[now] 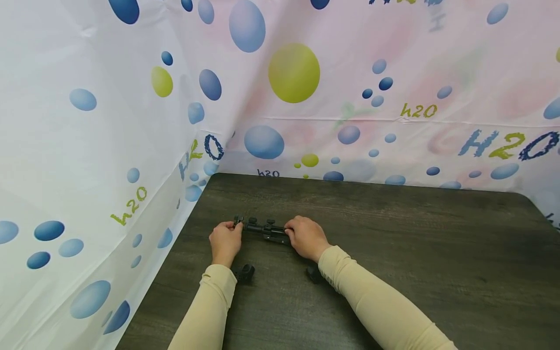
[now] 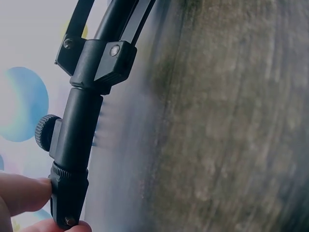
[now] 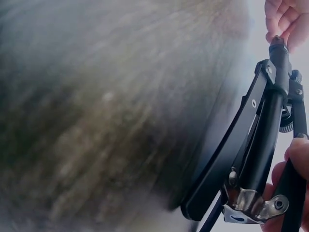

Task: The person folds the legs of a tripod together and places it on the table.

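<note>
A small black tripod [image 1: 274, 233] is held sideways over the dark table, its legs folded along the centre tube. My left hand [image 1: 225, 244] pinches the narrow head end between thumb and fingers. At the other end, my right hand [image 1: 307, 238] grips the leg section. In the left wrist view, a ridged knob [image 2: 46, 133] sticks out beside the tube, above my left fingertips. The right wrist view shows one leg [image 3: 227, 150] angled slightly away from the tube, a silver metal bracket [image 3: 251, 205] at the lower end, and my right fingers around another leg.
The dark wood-grain table [image 1: 415, 262] stretches far to the right. A white curtain [image 1: 358, 160] with blue and green dots hangs along the table's back and left edges. Black camera mounts sit at the left wrist [image 1: 246, 273] and right wrist [image 1: 313, 274].
</note>
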Tool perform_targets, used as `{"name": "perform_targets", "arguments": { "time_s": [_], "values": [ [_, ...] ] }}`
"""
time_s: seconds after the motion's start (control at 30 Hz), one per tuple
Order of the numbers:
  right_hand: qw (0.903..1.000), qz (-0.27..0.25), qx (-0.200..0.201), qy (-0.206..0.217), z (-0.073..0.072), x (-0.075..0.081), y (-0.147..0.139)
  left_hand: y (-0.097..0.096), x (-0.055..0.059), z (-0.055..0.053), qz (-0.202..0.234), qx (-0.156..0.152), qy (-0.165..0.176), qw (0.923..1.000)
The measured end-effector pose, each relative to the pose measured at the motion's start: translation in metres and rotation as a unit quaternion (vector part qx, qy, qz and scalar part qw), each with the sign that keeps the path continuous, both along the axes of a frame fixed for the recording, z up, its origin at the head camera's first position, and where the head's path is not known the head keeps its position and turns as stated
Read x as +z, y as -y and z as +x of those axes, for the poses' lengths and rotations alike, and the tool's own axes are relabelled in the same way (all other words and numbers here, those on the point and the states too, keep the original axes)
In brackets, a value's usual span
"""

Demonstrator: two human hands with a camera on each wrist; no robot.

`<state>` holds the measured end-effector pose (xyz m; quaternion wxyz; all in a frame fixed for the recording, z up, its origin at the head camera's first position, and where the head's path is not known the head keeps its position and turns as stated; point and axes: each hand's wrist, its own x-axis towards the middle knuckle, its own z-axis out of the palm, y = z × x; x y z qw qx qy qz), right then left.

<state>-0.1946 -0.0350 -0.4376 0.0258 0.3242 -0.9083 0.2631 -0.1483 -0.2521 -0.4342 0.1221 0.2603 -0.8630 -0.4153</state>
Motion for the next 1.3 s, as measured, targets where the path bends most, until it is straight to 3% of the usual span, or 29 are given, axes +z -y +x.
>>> {"name": "perform_targets", "arguments": {
  "time_s": [0.57, 1.3],
  "values": [
    [0.9999, 0.010, -0.002, -0.003, 0.000, -0.003, 0.003, 0.002, -0.008, 0.000, -0.003, 0.000, 0.016, 0.9999],
    [0.9996, 0.020, -0.008, -0.017, -0.002, -0.005, 0.002, 0.003, -0.016, -0.001, -0.005, 0.000, 0.002, 1.0000]
  ]
}}
